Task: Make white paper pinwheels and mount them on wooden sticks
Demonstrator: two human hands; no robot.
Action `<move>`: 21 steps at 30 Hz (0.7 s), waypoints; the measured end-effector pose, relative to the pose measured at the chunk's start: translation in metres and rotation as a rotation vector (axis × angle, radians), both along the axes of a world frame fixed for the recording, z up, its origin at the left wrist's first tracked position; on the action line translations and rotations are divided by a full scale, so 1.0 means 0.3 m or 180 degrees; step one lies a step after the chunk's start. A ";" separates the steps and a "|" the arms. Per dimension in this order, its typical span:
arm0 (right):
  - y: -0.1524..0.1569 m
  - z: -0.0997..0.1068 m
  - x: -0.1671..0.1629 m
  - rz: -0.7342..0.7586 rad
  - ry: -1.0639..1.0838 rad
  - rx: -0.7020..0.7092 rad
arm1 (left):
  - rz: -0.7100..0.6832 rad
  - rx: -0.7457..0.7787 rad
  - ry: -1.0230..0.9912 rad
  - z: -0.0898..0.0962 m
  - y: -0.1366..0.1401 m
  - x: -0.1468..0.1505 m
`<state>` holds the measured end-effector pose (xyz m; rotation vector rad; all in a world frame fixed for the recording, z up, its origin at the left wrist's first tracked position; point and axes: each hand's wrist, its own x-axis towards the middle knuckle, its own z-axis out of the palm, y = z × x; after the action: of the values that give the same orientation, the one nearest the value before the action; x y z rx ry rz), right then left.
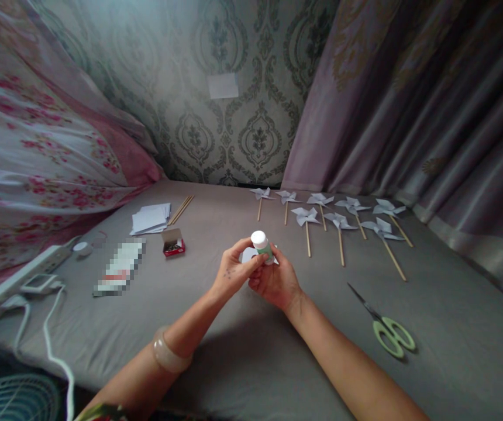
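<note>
A small bottle (259, 239) with a white cap and a green label is held up in front of me between both hands. My left hand (234, 270) is closed on its left side, thumb across the label. From the right, my right hand (280, 279) wraps its fingers around the lower part. A piece of white paper (247, 255) shows just behind the bottle, partly hidden by my hands; whether a hand touches it I cannot tell. A bangle circles my left forearm.
Several paper pinwheels (340, 221) on wooden sticks lie at the back right. Green-handled scissors (385, 328) rest at right. Leftward are white paper sheets (150, 218), wooden sticks (181, 210), an opened small red box (173, 243), a pixelated item (121, 266) and a power strip (14, 289) with cables.
</note>
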<state>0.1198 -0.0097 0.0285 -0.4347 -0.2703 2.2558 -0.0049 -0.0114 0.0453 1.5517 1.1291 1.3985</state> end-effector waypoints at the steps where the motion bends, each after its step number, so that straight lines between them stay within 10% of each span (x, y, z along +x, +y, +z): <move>1: -0.001 0.001 -0.001 0.0043 -0.0062 0.0009 | -0.0023 -0.0027 -0.0047 0.003 -0.003 0.000; 11: 0.008 0.028 0.019 0.0145 -0.1540 0.0492 | 0.0136 -0.0042 -0.0168 -0.001 -0.005 -0.032; 21: 0.087 -0.084 0.089 -0.2200 -0.3235 0.1429 | 0.1374 0.0352 -0.0140 0.012 0.095 -0.330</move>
<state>0.1465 0.0165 0.0032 -1.1837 -0.9449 1.1059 -0.1039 0.0172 0.0488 1.3938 1.4393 1.7936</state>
